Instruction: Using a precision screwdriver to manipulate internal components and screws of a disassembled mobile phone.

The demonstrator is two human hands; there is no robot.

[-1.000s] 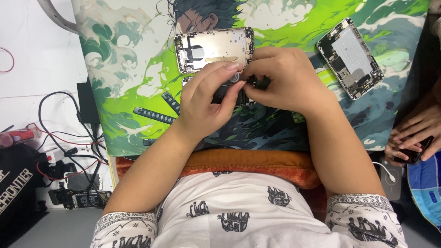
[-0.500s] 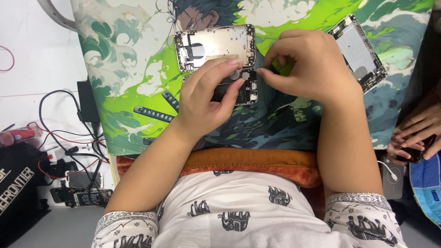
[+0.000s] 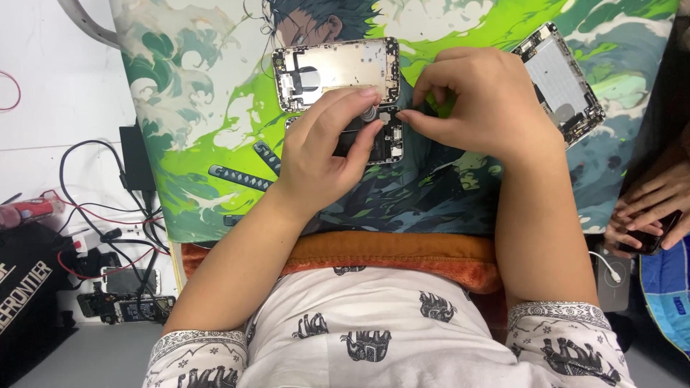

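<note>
Nearest, below the mat (image 3: 215,108), a white shirt (image 3: 374,338) with small elephant prints, and an orange cushion edge (image 3: 388,253) lying along the mat's near border. Both forearms reach from here across the mat. Left hand (image 3: 323,154), on the mat's middle: fingers curled, thumb and forefinger tips pressed onto a dark phone board (image 3: 381,140), holding it down; the hand covers most of the board's left part. Right hand (image 3: 481,108), just right of the left one: fingers bent, thumb and forefinger pinched together at a small part (image 3: 384,115) on the board's upper edge; whether they grip it or only press it cannot be told. The board itself lies flat near the mat's centre, touching both hands. Just beyond it, toward the mat's far side, an opened phone shell (image 3: 338,68), silver inside, lies crosswise, close to the fingertips but apart from them. Toward the mat's far right corner, a second open shell (image 3: 564,86) lies tilted, partly behind the right hand. The mat is printed in green, white and dark blue with a drawn figure and sword. Left of the mat, on a white table (image 3: 50,86): a black adapter (image 3: 135,154), tangled black and red cables (image 3: 93,215), and two small phones (image 3: 126,294) at the near end. Right of the mat, another person's hands (image 3: 650,205) hold a dark phone (image 3: 658,233).
</note>
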